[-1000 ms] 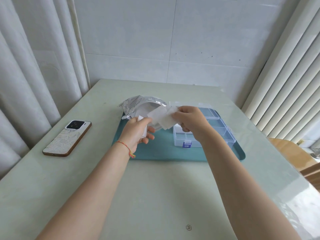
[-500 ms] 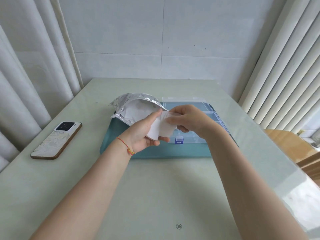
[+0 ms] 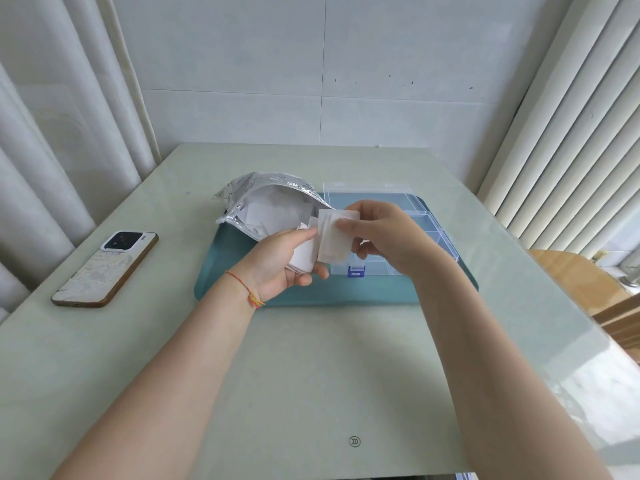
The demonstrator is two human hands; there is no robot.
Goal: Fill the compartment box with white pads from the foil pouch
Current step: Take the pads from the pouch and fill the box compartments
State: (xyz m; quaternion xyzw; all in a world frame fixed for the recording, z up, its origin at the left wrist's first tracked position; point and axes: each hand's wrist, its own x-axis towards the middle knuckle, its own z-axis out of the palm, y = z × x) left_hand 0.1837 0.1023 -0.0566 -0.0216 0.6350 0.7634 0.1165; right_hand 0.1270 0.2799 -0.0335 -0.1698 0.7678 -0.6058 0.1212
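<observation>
Pale green table [image 3: 311,358] seen. Teal tray [image 3: 346,292] set mid-table. Phone [image 3: 105,268] laid face down near left edge, well apart from tray.

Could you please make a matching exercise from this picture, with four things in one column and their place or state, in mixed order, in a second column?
Things:
1. foil pouch
2. phone
3. compartment box
4. single white pad

Places or states:
A. lies on the table, left of the tray
B. pinched by the right hand
C. open, white pads showing inside
D. clear plastic, on the right part of the tray, lid open

Pairs: 1-C, 2-A, 3-D, 4-B
</observation>
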